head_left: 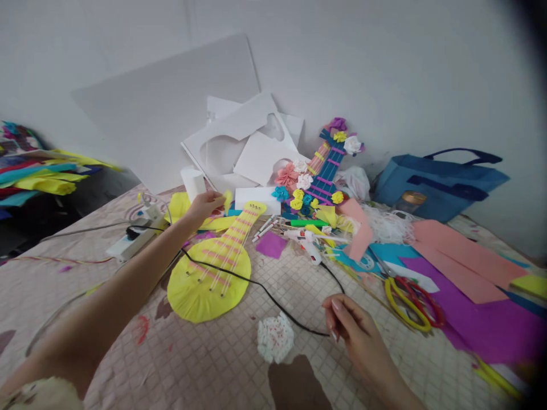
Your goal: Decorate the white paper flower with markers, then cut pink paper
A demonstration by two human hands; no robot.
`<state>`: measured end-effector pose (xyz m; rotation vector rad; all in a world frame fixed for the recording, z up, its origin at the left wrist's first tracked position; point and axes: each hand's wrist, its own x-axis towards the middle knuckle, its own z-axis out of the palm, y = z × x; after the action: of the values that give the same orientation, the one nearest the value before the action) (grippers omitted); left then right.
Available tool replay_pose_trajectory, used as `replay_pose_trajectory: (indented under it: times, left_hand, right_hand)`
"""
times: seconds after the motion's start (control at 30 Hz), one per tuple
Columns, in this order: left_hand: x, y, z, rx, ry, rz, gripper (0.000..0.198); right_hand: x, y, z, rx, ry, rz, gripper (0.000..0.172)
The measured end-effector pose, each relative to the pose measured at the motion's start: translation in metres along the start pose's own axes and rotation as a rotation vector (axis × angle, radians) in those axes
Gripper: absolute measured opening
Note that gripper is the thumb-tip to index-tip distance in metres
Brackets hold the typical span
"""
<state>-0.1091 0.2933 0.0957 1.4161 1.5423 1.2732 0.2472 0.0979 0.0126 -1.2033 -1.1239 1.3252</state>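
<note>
My left hand (208, 206) reaches to the back of the table, its fingertips closed on a small yellow paper piece (228, 200). Below it lies a flat yellow paper guitar (209, 279) with pink stripes and white strings. My right hand (356, 327) is closed at the front right, with the black cord (294, 320) running in at its fingertips. That cord crosses over the guitar, and its other stretch leads up to a white glue gun (305, 242). A white ruffled paper flower with red specks (276, 337) lies left of my right hand.
A white power strip (132, 239) stands at left. Red and yellow scissors (410, 299) lie on coloured paper (482, 319) at right. A blue paper guitar with flowers (329, 176) leans near white cut boards (226, 151). A blue bag (431, 185) stands behind.
</note>
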Motion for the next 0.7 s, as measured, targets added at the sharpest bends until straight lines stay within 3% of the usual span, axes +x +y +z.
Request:
replay_pose_trajectory:
  times: [0.13, 0.23, 0.37, 0.5, 0.7]
  left_hand:
    - [-0.055, 0.011, 0.032, -0.017, -0.193, 0.0, 0.029]
    - [-0.107, 0.017, 0.064, -0.007, -0.376, 0.067, 0.024]
    - [-0.162, 0.026, 0.092, 0.037, -0.426, 0.237, 0.013]
    - [-0.183, 0.027, 0.097, -0.082, -0.439, 0.139, 0.017]
    - [-0.19, 0.016, 0.09, -0.321, -0.447, -0.076, 0.022]
  right_hand:
    - [0.005, -0.015, 0.012, -0.046, -0.035, -0.055, 0.033]
    - [0.011, -0.028, 0.029, -0.052, -0.171, -0.115, 0.029]
    - [0.02, -0.03, 0.05, 0.047, -0.269, -0.14, 0.036]
    - [0.021, -0.018, 0.053, 0.107, -0.284, -0.05, 0.031]
    - [0.011, -0.012, 0.046, 0.176, -0.271, 0.014, 0.031]
